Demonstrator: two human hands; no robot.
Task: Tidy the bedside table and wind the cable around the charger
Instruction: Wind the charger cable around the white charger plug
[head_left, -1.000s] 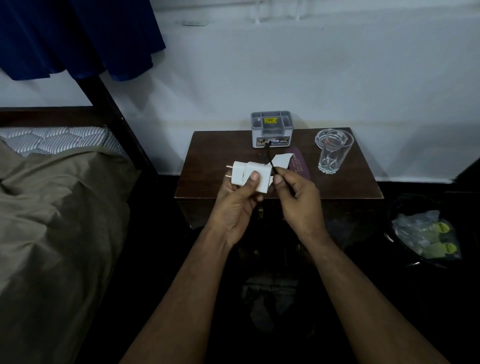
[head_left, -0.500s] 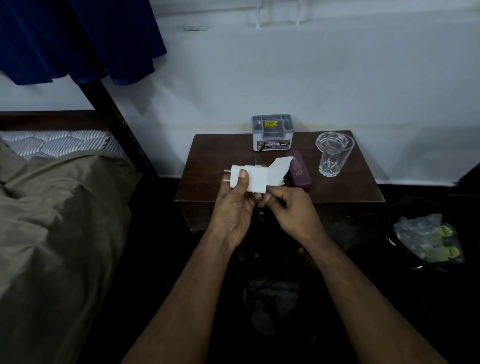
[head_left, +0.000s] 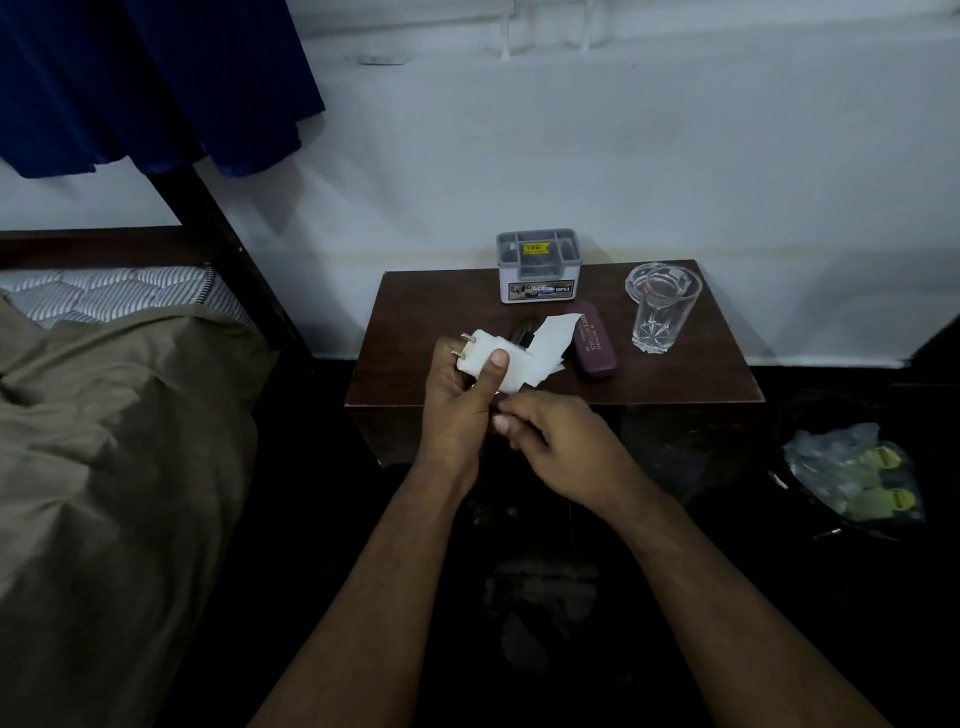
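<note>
My left hand (head_left: 460, 400) grips a white charger (head_left: 506, 364) with two metal pins pointing left, thumb pressed on its face, just above the front edge of the dark wooden bedside table (head_left: 426, 322). A black cable (head_left: 523, 335) plugs into the charger's far end and loops behind it. My right hand (head_left: 553, 441) sits just below and right of the charger, fingers pinched close to the left thumb; the cable in them is too dark to make out. A white paper scrap (head_left: 555, 335) lies on the table behind the charger.
On the table stand a grey organiser box (head_left: 537, 267), a purple case (head_left: 592, 345) and a clear glass (head_left: 662, 309) in front of a glass ashtray. A bed with an olive blanket (head_left: 104, 441) is at left. A bin with plastic wrappers (head_left: 852, 473) sits at right.
My right hand dropped from the charger's upper right side to below it, by the left thumb. The left hand turned the charger slightly, and the cable end now loops behind it.
</note>
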